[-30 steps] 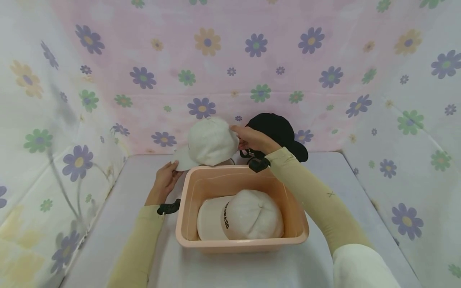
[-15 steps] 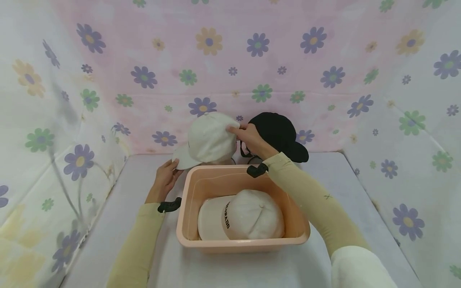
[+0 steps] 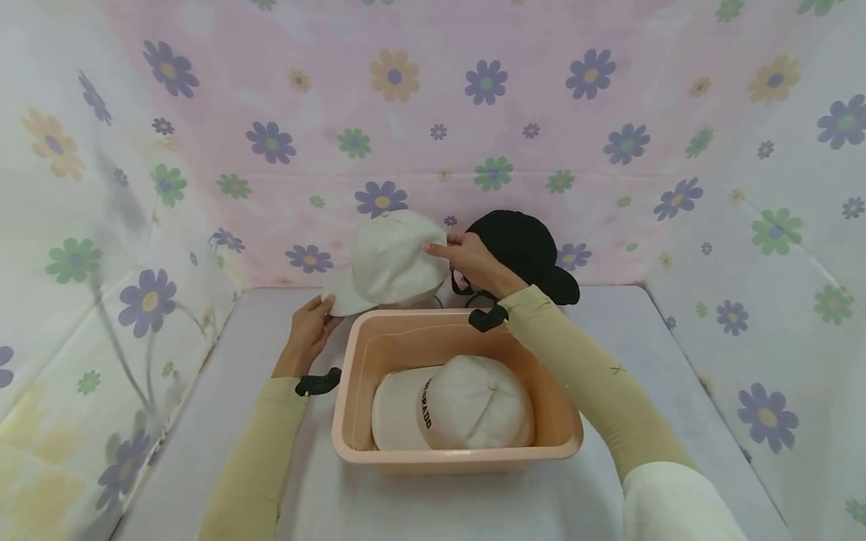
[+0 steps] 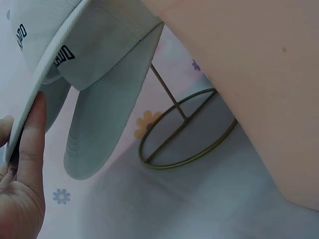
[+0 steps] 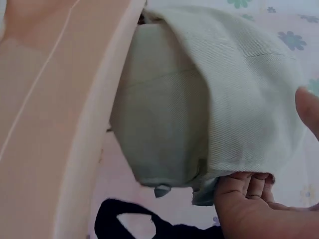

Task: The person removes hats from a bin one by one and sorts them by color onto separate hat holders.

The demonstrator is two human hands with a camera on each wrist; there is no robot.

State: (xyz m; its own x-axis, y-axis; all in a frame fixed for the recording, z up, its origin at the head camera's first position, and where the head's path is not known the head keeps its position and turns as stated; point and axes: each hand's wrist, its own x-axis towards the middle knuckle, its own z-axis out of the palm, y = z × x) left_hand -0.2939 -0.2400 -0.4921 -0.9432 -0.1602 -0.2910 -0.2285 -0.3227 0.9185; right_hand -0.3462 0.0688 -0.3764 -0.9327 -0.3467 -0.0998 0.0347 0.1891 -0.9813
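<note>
My left hand (image 3: 307, 330) pinches the brim of an off-white baseball cap (image 3: 392, 259), thumb above and fingers below. At the cap's back edge, my right hand (image 3: 476, 263) grips the fabric; in the right wrist view its fingers (image 5: 246, 186) are tucked under the edge and the thumb lies outside. Directly beneath sits a second off-white cap (image 4: 94, 134), its own brim showing below the gripped one in the left wrist view. A thin metal stand (image 4: 167, 92) with an oval base rises to these caps.
A peach plastic bin (image 3: 456, 454) stands in front, holding another off-white cap (image 3: 480, 402) with dark lettering. To the right, a black cap (image 3: 517, 244) sits close behind my right hand. A flowered cloth backdrop (image 3: 433, 98) encloses the table (image 3: 264, 300) on three sides.
My right hand has shifted its hold, with the thumb now over the outside of the cap's back edge. The cap's crown has risen slightly; the left hand stays at the brim.
</note>
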